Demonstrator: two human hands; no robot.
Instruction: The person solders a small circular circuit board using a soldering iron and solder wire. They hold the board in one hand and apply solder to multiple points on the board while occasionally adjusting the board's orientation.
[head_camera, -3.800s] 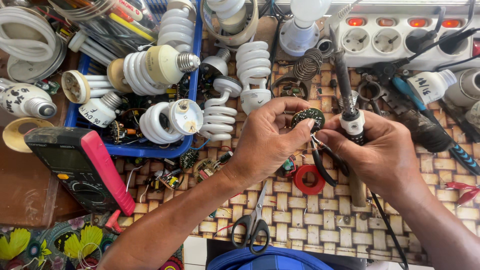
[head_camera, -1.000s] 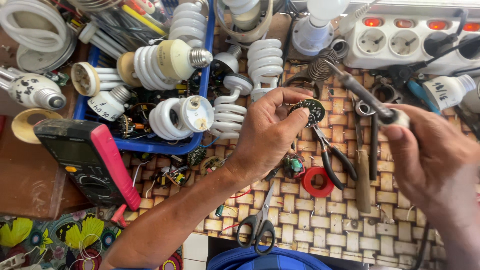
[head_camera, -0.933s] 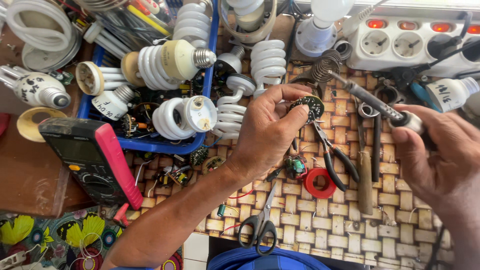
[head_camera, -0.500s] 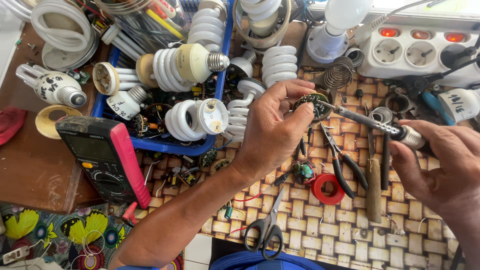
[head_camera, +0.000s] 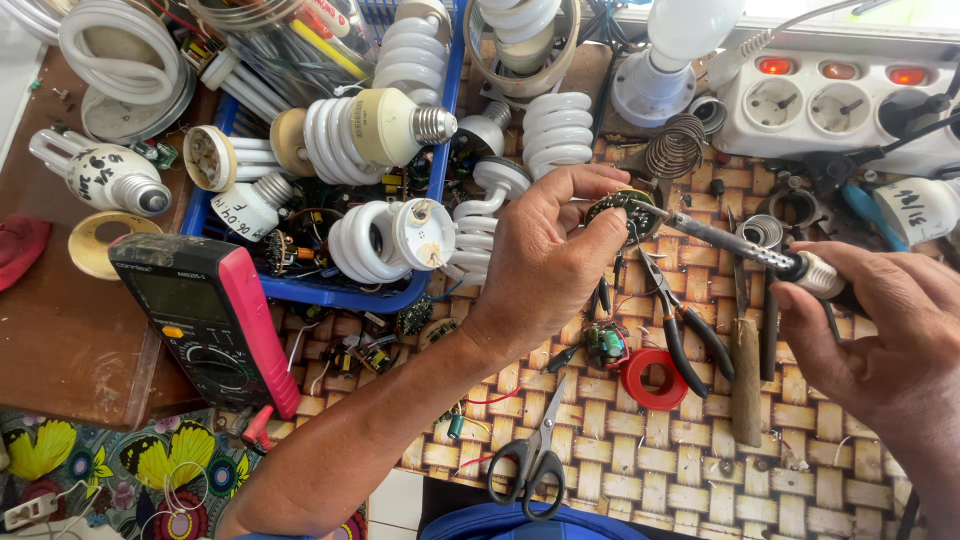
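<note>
Round green circuit board pinched in your left hand, soldering iron gripped in your right hand, tip touching board.

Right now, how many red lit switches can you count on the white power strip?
3, in a row along the top edge of the white power strip: left switch, middle switch, right switch. More may lie beyond the picture's right edge.
</note>
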